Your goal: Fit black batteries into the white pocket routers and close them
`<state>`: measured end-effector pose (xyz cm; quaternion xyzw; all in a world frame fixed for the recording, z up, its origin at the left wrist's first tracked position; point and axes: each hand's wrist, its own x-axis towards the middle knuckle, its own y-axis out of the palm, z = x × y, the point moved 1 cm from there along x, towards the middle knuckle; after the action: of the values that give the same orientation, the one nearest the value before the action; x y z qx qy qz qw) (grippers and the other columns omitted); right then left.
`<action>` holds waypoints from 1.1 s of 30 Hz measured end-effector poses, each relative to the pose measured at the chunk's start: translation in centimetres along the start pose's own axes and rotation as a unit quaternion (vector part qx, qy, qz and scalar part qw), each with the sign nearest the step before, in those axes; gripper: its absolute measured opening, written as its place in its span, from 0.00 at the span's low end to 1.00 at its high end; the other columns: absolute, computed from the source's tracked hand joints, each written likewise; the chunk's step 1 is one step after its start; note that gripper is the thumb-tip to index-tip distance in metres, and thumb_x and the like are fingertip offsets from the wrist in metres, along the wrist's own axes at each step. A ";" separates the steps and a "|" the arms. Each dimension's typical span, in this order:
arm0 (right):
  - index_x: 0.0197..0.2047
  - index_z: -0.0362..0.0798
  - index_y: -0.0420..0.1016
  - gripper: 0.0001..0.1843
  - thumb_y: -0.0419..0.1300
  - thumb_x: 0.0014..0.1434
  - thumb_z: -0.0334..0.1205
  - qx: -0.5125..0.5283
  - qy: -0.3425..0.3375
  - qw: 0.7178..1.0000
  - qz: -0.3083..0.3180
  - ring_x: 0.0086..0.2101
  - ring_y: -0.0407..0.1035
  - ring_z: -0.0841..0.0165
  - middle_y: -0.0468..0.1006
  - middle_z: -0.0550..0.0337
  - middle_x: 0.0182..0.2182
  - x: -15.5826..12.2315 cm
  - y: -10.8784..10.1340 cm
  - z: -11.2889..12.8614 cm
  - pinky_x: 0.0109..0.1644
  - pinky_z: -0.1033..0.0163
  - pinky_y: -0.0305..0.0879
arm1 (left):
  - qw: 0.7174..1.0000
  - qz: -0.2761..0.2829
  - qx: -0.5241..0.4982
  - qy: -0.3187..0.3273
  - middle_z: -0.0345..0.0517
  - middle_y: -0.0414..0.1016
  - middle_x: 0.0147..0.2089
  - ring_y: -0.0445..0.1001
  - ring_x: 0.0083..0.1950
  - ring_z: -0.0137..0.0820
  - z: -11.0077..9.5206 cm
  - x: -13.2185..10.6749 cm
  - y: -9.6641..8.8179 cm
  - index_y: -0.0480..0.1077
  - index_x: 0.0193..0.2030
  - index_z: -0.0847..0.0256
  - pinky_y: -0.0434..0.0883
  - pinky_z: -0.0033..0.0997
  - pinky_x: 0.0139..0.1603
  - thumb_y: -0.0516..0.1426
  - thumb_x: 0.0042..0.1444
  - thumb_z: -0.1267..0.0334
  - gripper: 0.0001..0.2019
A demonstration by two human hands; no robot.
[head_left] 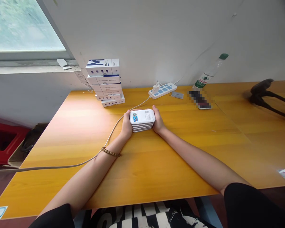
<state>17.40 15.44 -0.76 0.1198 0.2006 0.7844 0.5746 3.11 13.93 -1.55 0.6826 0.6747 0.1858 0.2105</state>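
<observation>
Right in the middle of the bench (61,142), a big honey-orange wood-grain top, there's a stack of flat white rounded plastic units (142,117), about four or five high, though it's hard to count exactly. The top one has QR codes and a small blue label. Both hands are on it: the left hand (126,124) wraps one short end and the right hand (158,120) wraps the other, so the grip is clenched on the stack from both sides. A brown wooden bead bracelet (110,152) sits on the left wrist.

Along the back edge, toward the left corner, there's a slightly uneven tower of white cardboard boxes with a big blue M (103,67). Just behind the stack lies a white power strip with blue switches (162,90), and a thin white cable (61,167) runs from it past the left forearm and over the left edge. To the right are a small grey flat packet (177,95), a pixelated dark object (199,99) that can't be made out, and a clear plastic bottle with a green cap (210,71), tilted against the wall. Near the far right edge sits a dark curved object (263,95), too unclear to identify.
</observation>
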 end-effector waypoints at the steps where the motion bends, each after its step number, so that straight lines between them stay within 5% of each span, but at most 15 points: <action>1: 0.40 0.49 0.86 0.42 0.56 0.60 0.81 0.000 0.003 1.000 0.003 0.54 0.82 0.48 0.90 0.51 0.38 0.0 0.0 0.0 0.55 0.51 0.78 | 1.000 -0.001 0.001 0.002 0.55 0.89 0.47 0.88 0.50 0.47 0.0 0.0 0.0 0.83 0.46 0.67 0.79 0.39 0.55 0.53 0.65 0.44 0.27; 10: 0.49 0.47 0.87 0.46 0.51 0.63 0.82 0.002 0.013 0.999 0.032 0.56 0.81 0.47 0.90 0.49 0.43 0.2 -0.4 -0.4 0.59 0.48 0.77 | 1.000 -0.017 0.004 0.000 0.53 0.89 0.45 0.87 0.49 0.46 0.2 0.3 -0.5 0.82 0.45 0.65 0.78 0.38 0.53 0.55 0.65 0.44 0.25; 20: 0.39 0.52 0.86 0.46 0.53 0.56 0.88 -0.055 -0.017 0.997 -0.043 0.48 0.83 0.50 0.89 0.54 0.33 0.4 -0.7 -0.6 0.51 0.51 0.77 | 1.000 -0.009 0.004 0.002 0.53 0.89 0.45 0.87 0.49 0.45 0.1 0.2 -0.4 0.82 0.45 0.65 0.79 0.38 0.53 0.54 0.67 0.45 0.24; 33: 0.30 0.52 0.79 0.39 0.58 0.58 0.83 -0.031 -0.024 0.998 -0.049 0.42 0.81 0.53 0.83 0.57 0.27 0.7 -1.2 -1.1 0.44 0.54 0.73 | 0.999 0.012 0.035 0.019 0.49 0.86 0.40 0.84 0.44 0.41 -0.6 0.1 -0.2 0.81 0.42 0.62 0.78 0.35 0.49 0.54 0.69 0.44 0.23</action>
<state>17.70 16.22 -2.32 0.1111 0.1679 0.7577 0.6208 2.58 14.05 -1.13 0.6937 0.6768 0.1774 0.1711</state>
